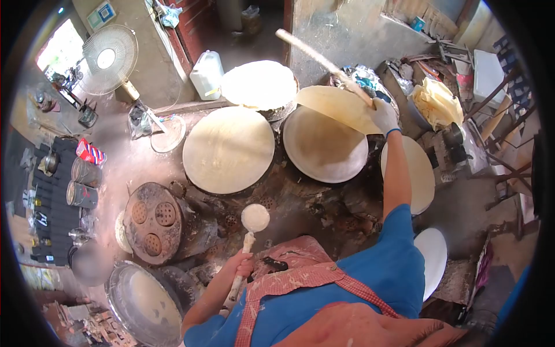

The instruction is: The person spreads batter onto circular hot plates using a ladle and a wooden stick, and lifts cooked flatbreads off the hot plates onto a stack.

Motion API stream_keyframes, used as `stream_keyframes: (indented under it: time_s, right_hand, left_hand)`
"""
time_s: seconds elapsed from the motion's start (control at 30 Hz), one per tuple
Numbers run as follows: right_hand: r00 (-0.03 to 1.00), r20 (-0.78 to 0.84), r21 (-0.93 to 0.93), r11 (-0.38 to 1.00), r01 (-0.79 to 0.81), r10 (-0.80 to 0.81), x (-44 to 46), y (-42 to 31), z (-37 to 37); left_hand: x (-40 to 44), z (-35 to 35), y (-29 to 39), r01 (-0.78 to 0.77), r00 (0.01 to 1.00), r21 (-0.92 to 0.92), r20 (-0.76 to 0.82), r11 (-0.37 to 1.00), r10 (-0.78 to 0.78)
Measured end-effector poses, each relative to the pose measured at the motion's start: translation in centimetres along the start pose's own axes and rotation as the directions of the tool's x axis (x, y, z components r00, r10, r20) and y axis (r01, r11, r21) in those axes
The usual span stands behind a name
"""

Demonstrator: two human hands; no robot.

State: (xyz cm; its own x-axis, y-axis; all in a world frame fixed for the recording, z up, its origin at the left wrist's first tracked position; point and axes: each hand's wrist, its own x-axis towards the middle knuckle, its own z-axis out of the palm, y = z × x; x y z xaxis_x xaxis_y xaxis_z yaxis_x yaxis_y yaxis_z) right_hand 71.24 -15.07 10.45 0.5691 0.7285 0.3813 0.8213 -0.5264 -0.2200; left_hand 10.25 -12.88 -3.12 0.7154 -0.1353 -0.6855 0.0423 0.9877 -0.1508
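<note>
So the thin sheet (pixel 332 106) is up at the far edge of the right-middle pan (pixel 324 153), partly raised, with its right end at your right hand (pixel 384 117). That hand looks gloved, fingers wrapped around the stick (pixel 318 56), which slants off to the far left; can't tell if they're pinching the sheet too. Your left hand (pixel 244 264), nearer you, has its fingers clamped on the ladle (pixel 255 218), cup end pointing away. There's a pale-covered pan (pixel 228 150) just left of yours, another (pixel 409 173) to the right, a holed stove (pixel 155 231) near left, and a fan (pixel 107 58) far left.
</note>
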Motion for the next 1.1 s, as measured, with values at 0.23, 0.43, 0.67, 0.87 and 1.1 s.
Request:
stream_keyframes:
  time_s: [0.23, 0.43, 0.67, 0.87, 1.1]
  right_hand:
    - [0.999, -0.030, -0.001, 1.000, -0.030, 0.030, 10.5, 5.3, -5.2]
    - [0.988, 0.072, -0.076, 0.986, 0.145, -0.140, 19.3, 4.8, -7.8]
    - [0.854, 0.311, -0.190, 0.854, 0.485, -0.417, 24.9, -8.7, -3.6]
    - [0.847, 0.393, 0.318, 0.917, 0.241, -0.358, 30.5, -15.6, 2.2]
    - [0.919, 0.360, 0.877, 0.276, -0.392, 0.162, 33.2, -14.1, 15.1]
  left_hand:
    - [2.3, 1.7, 1.0, -0.063, 0.998, -0.034, 0.026, 0.997, 0.064]
    - [4.0, 4.9, 0.9, -0.127, 0.980, -0.232, 0.123, 0.964, 0.158]
    - [3.9, 6.8, -1.1, -0.361, 0.918, -0.238, 0.078, 0.902, 0.388]
    - [3.5, 5.9, -2.3, -0.421, 0.894, -0.283, 0.029, 0.861, 0.447]
    - [4.9, 1.8, -4.4, -0.291, 0.854, -0.614, 0.179, 0.734, 0.488]
